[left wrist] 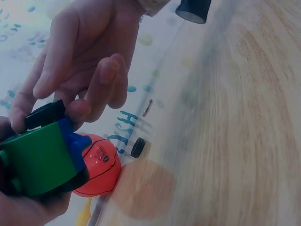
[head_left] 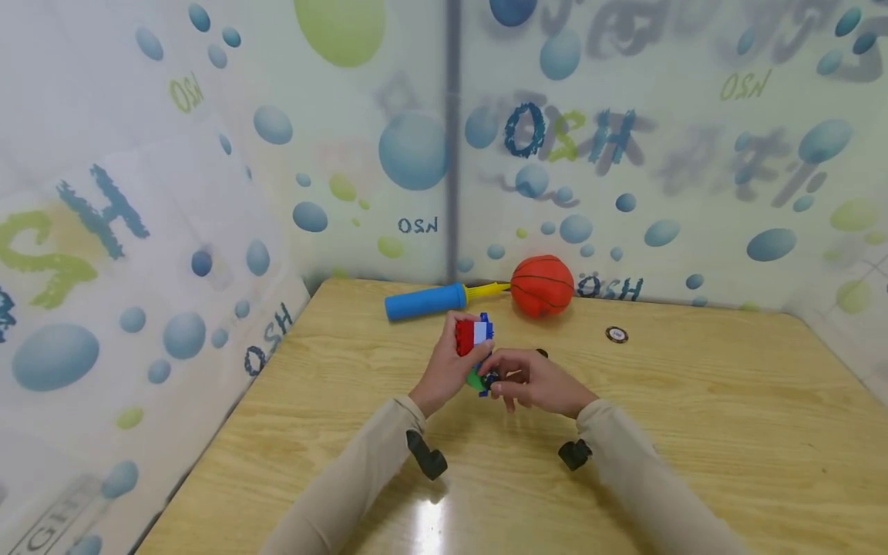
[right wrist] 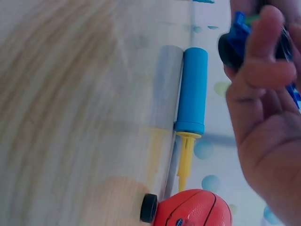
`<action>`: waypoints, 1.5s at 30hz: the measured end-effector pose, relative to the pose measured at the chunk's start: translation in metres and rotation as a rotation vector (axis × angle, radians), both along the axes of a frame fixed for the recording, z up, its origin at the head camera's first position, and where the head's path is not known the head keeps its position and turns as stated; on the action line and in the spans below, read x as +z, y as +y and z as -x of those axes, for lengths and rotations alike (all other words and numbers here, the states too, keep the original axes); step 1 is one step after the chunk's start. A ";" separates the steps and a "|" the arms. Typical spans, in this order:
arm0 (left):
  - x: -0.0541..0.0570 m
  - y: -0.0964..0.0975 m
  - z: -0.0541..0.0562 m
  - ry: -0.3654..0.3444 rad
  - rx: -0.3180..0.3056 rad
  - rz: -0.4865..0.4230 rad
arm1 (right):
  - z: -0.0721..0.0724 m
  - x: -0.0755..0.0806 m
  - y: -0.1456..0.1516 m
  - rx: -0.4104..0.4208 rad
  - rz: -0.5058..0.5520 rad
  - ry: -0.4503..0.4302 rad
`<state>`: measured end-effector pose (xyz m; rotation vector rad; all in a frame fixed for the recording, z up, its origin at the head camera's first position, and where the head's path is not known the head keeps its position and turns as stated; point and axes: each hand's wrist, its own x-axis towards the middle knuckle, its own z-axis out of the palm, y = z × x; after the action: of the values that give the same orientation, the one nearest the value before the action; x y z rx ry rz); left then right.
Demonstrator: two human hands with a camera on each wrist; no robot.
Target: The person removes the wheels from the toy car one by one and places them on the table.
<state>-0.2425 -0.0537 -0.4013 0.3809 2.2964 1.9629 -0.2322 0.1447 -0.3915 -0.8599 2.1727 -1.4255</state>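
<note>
While the person's left hand (head_left: 446, 371) holds up a small toy (head_left: 480, 334) over the table (head_left: 701, 432), I can see the right hand (head_left: 539, 383) working at its near end. The left fingers curl round the toy & grip it. The right fingers pinch a black part (left wrist: 45, 115), prob. a wheel, btwn thumb & finger, right up against the toy. The toy has red, white, blue & green bits; the green block (left wrist: 44, 160) is at the near end, w/ a blue bit on its side.

Just past the right hand, a little black ring (left wrist: 138, 148) stands on the table. Farther off, near the wall (head_left: 680, 193), is a red ball (head_left: 542, 286) w/ black lines. Left of it lies a blue pump (head_left: 425, 302), & its yellow end (head_left: 483, 290) points right, at the ball; can't tell if they touch. Right of the ball & a bit nearer, there's a round chip (head_left: 617, 334), dark edge w/ a pale middle.

Both sleeves (head_left: 354, 470) are light tan, w/ a black thing (head_left: 426, 456) on each wrist. The wall's got blue & green dots, plus backward letters.
</note>
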 end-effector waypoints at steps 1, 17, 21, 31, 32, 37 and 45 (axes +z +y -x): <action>0.000 0.000 0.000 0.003 0.000 -0.004 | 0.000 -0.002 -0.001 -0.012 0.013 0.001; 0.000 0.010 -0.003 0.082 0.030 -0.025 | -0.012 -0.010 -0.013 -0.202 0.121 0.072; 0.001 0.015 -0.003 0.085 0.048 -0.004 | -0.014 -0.012 -0.011 -0.216 0.122 0.178; 0.015 0.008 0.006 0.064 0.169 0.057 | -0.020 0.007 0.001 -0.261 0.005 0.249; 0.016 0.005 0.005 0.059 0.169 0.055 | -0.018 0.008 0.003 -0.259 0.001 0.228; 0.016 -0.005 0.005 0.017 0.152 0.035 | -0.010 0.010 0.024 -0.229 -0.059 0.236; 0.018 -0.020 0.007 0.023 0.132 -0.026 | -0.002 0.001 0.047 -0.296 -0.126 0.274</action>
<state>-0.2493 -0.0740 -0.3838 0.2611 2.3694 2.0597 -0.2305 0.1916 -0.3904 -0.7488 2.6579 -1.3464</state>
